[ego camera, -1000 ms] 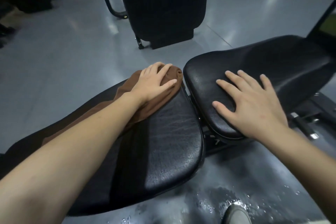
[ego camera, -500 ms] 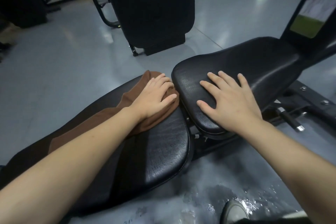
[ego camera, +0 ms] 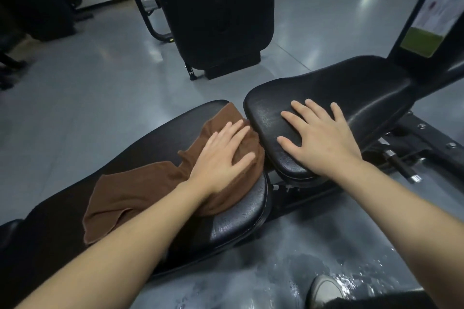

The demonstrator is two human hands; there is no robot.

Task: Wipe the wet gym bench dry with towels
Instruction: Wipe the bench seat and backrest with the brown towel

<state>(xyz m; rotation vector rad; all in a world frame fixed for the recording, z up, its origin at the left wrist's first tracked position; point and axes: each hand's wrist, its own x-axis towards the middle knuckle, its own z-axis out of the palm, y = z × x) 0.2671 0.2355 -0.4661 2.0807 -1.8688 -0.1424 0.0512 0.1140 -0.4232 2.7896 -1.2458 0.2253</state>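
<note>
A black padded gym bench runs across the view in two pads: a long back pad on the left and a seat pad on the right, with a narrow gap between them. A brown towel lies spread along the back pad, bunched at the end near the gap. My left hand presses flat on that bunched end, fingers straight. My right hand rests flat on the near end of the seat pad, fingers spread, holding nothing.
Water glistens on the grey floor below the bench beside a grey shoe. The bench's metal frame and adjustment pin sit at right. A black machine pad stands behind, and an upright post with a label rises at far right.
My left hand has slid the towel's bunched end back toward me along the back pad, uncovering its far corner. My right hand stays flat on the seat pad.
</note>
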